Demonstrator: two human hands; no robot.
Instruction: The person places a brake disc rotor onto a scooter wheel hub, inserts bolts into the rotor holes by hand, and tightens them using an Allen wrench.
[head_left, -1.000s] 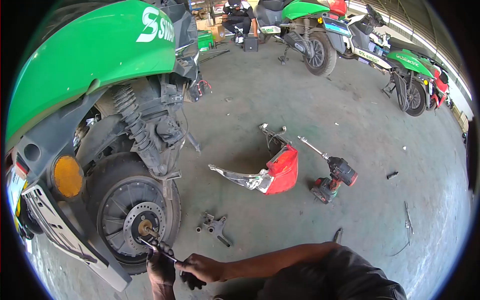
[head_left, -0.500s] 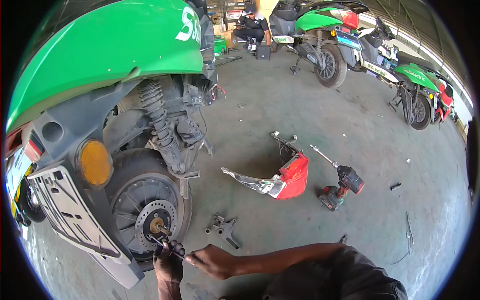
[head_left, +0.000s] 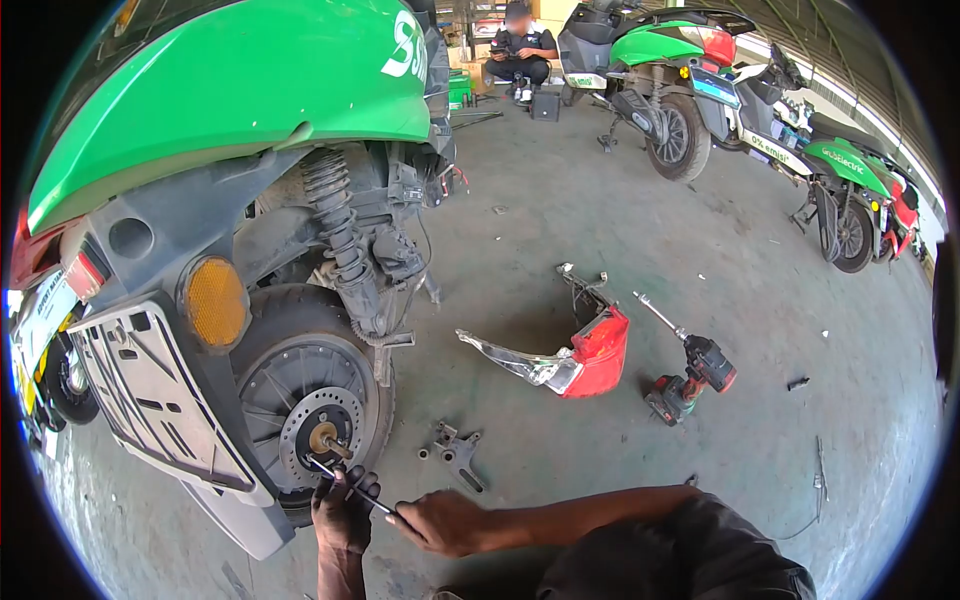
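Observation:
A thin metal tool (head_left: 373,499) slants from the brake disc (head_left: 300,437) down to the right. Around its upper part my left hand (head_left: 343,512) is closed, just below the wheel hub (head_left: 325,440). My right hand (head_left: 447,522) grips the tool's lower right end. The tool's tip is at the lower part of the disc; exactly what it touches is too small to tell. The wheel (head_left: 265,385) sits under the green scooter body (head_left: 240,90).
On the floor lie a metal bracket (head_left: 457,455), a red tail light assembly (head_left: 598,355), a cordless power tool (head_left: 705,363) and a small black socket (head_left: 798,384). A person (head_left: 522,50) crouches at the back near parked scooters (head_left: 680,130).
The camera view has shifted, so the scooter and floor items appear farther right. Both hands stay on the tool near the hub. The crouching person's arm is now drawn in.

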